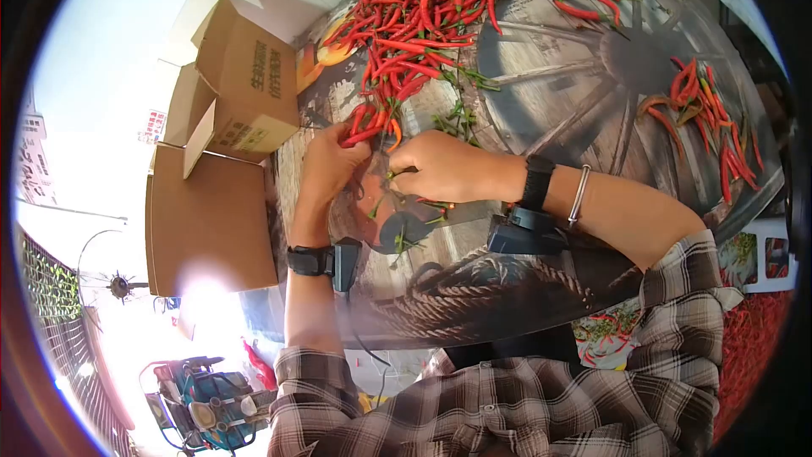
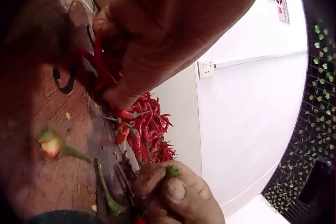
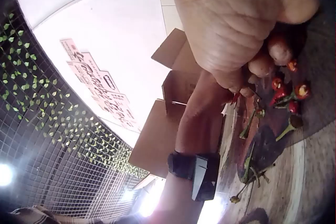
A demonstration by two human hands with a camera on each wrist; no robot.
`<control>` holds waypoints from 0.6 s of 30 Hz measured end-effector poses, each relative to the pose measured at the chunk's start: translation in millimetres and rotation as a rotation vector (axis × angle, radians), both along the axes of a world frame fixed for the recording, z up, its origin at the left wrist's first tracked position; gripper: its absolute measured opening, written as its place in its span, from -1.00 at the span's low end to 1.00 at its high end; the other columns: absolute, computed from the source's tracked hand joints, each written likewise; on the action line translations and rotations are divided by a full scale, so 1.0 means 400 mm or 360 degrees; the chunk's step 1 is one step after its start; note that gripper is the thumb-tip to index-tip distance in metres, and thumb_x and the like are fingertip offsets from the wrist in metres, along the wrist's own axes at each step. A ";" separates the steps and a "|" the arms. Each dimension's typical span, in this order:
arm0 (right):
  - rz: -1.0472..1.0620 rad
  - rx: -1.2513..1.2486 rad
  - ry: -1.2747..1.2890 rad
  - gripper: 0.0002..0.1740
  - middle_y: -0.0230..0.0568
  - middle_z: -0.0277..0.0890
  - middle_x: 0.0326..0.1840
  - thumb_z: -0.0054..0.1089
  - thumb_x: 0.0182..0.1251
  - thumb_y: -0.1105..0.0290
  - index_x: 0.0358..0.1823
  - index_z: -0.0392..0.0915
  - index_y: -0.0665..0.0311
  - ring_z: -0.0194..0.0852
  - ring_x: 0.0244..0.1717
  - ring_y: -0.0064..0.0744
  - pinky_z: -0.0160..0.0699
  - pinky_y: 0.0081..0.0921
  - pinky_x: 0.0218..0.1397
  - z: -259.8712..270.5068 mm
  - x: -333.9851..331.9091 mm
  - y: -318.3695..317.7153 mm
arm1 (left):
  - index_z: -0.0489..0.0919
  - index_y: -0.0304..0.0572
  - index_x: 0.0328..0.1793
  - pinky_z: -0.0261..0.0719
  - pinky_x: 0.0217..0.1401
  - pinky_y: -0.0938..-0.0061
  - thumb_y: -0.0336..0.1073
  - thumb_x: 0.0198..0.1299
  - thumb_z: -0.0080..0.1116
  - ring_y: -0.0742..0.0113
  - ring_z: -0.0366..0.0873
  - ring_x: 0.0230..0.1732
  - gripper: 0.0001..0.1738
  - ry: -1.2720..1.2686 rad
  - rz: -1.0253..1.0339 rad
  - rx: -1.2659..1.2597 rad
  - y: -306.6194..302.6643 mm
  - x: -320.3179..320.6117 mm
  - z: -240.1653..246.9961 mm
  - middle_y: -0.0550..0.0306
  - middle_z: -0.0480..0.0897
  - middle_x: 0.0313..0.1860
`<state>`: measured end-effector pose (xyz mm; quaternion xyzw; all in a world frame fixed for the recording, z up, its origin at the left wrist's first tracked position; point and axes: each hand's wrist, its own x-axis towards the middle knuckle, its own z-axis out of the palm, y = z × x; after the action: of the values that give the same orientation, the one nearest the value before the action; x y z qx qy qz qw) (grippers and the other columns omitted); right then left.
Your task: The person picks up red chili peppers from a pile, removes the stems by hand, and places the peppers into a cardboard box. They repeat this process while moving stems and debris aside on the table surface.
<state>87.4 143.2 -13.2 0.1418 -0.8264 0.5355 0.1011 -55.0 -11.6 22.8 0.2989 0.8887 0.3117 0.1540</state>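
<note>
My left hand [image 1: 328, 162] grips a few red chili peppers [image 1: 361, 136] near the front edge of the big pile. Those chilies [image 2: 98, 61] also show between its fingers and thumb in the left wrist view. Just to the right, my right hand [image 1: 448, 167] has its fingers curled in, close over the table. Its thumb and finger pinch a green chili stem [image 2: 172, 171] in the left wrist view. Torn-off green stems [image 1: 404, 243] lie on the table below both hands. Several red chili tops [image 3: 294, 94] lie beneath the right hand's fingers.
A large pile of red chilies [image 1: 440, 0] covers the back of the printed tabletop [image 1: 541, 110]. A smaller group of chilies [image 1: 719, 127] lies at the right. An open cardboard box [image 1: 211, 220] stands along the left edge. Green stems [image 1: 461, 123] cluster behind the right hand.
</note>
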 end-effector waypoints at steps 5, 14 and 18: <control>-0.0011 0.0029 -0.0003 -0.69 -0.05 0.32 -0.67 0.11 0.18 0.31 -0.56 0.40 0.43 0.29 -0.64 -0.26 0.27 -0.31 -0.44 0.000 -0.002 0.004 | 0.60 -0.23 -0.16 0.33 -0.53 0.63 -0.27 0.08 0.23 0.60 0.43 -0.50 -0.76 -0.0086 0.0051 0.0311 -0.027 -0.025 -0.016 0.31 0.55 -0.49; -0.0086 -0.0183 -0.0050 -0.69 0.10 0.41 -0.64 0.07 0.15 0.27 -0.53 0.49 0.43 0.39 -0.61 -0.06 0.31 -0.20 -0.46 0.009 0.000 0.000 | 0.54 -0.16 -0.05 0.26 -0.70 0.70 -0.13 0.10 0.24 0.55 0.49 -0.52 -0.64 -0.0990 0.0217 0.1088 -0.052 0.004 0.028 0.19 0.65 -0.33; -0.0288 -0.0627 -0.0084 -0.67 -0.26 0.30 -0.70 0.08 0.27 0.25 -0.51 0.51 0.39 0.25 -0.64 -0.48 0.23 -0.41 -0.53 0.024 0.003 0.008 | 0.53 -0.22 -0.05 0.39 -0.59 0.70 -0.20 0.10 0.20 0.55 0.48 -0.52 -0.66 -0.1051 0.0181 0.0991 -0.024 0.073 0.033 0.15 0.63 -0.36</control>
<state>88.7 146.3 -3.6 0.0305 -0.7174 0.6790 0.1529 -25.6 -21.1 36.1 0.1664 0.6710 0.6505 0.3145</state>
